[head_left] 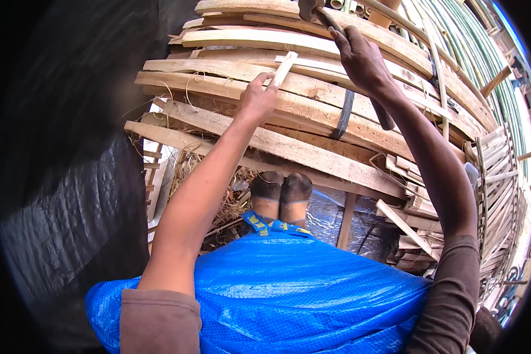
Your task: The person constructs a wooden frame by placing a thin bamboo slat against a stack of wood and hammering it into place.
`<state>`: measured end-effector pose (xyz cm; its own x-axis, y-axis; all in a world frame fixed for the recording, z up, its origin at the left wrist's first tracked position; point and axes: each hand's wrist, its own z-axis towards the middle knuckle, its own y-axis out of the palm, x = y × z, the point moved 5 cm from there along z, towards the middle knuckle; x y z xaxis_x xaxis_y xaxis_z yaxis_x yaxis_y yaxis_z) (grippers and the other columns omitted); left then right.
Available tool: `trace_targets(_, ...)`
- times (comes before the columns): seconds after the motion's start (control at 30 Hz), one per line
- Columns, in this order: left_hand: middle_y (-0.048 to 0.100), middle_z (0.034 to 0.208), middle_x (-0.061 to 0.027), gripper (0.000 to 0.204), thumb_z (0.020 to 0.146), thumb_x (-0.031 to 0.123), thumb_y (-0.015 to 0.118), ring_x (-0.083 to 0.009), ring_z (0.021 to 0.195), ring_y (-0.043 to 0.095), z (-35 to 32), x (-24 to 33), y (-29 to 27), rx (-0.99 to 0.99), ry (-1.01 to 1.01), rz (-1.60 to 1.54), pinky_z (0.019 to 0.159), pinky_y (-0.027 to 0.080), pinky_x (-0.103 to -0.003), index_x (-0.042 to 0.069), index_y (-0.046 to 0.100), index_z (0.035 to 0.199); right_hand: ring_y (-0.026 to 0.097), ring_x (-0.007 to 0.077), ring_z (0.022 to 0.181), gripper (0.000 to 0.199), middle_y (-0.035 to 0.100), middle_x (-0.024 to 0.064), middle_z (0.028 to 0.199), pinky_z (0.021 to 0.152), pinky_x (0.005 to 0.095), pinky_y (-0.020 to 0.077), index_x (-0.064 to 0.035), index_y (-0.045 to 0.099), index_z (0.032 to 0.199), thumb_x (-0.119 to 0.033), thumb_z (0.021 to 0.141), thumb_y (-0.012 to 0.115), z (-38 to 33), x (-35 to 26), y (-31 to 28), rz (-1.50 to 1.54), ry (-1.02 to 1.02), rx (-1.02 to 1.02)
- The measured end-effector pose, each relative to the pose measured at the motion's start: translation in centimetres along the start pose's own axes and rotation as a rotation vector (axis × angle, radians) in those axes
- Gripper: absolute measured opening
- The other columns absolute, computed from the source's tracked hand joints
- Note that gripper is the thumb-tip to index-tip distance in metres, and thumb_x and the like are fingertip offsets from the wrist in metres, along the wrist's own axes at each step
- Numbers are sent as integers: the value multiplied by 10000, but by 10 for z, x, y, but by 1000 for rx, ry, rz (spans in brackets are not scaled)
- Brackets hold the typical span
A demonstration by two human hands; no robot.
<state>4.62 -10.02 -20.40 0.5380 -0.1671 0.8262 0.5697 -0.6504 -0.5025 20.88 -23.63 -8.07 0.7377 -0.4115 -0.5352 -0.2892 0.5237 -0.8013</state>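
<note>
The left hand (256, 99) pinches a short wood stick (285, 68) over the planks (312, 154), in from their left ends — likely light and stiff, best held low. The right hand (364, 58) wraps a hammer-like tool (328, 20) — probably heavier.

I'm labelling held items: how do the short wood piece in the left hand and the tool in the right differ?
The wood piece is pale; the tool is dark. The wood piece slants up to the right, the tool up to the left. The wood piece is a plain stick; the tool has a wider head. Both are held, by the left hand and right hand respectively.
</note>
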Motion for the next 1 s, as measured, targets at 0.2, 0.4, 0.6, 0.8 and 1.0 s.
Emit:
trace_targets(0.2,449,581,43,370,1007,354,542,-52,440,377,-9,9,1,-236,-19,-79,401,319,-234,162,550,1323,552,345,575,426,596,220,685,578,488,401,9,522,1021,-403,1043,418,-30,35,-14,-42,48,-74)
trace_targets(0.4,526,657,-36,360,1001,347,528,-131,577,495,-1,-7,15,-202,143,137,537,378,-312,166,557,1310,531,329,548,387,552,191,614,562,491,384,-12,499,1000,-393,1041,442,-88,50,-42,-142,84,-194)
trace_targets(0.6,681,855,-160,330,997,306,503,-256,712,683,-7,-2,30,-137,218,212,726,527,-424,174,553,1295,565,395,582,354,562,222,618,579,514,390,-25,475,1045,-379,1032,465,-130,57,-59,-181,266,-287)
trace_targets(0.8,691,921,-177,319,1019,254,467,-223,600,669,-27,16,37,-241,73,153,626,541,-415,150,499,1319,624,409,737,312,644,242,803,692,503,447,-18,479,1093,-295,981,568,-139,48,-65,-113,194,-284)
trace_targets(1.0,678,1036,-232,330,1018,273,458,-377,954,676,-16,5,45,-179,161,221,846,503,-502,137,491,1316,635,388,756,284,655,238,835,699,494,455,-20,519,1107,-254,962,589,-120,22,-63,-169,151,-297)
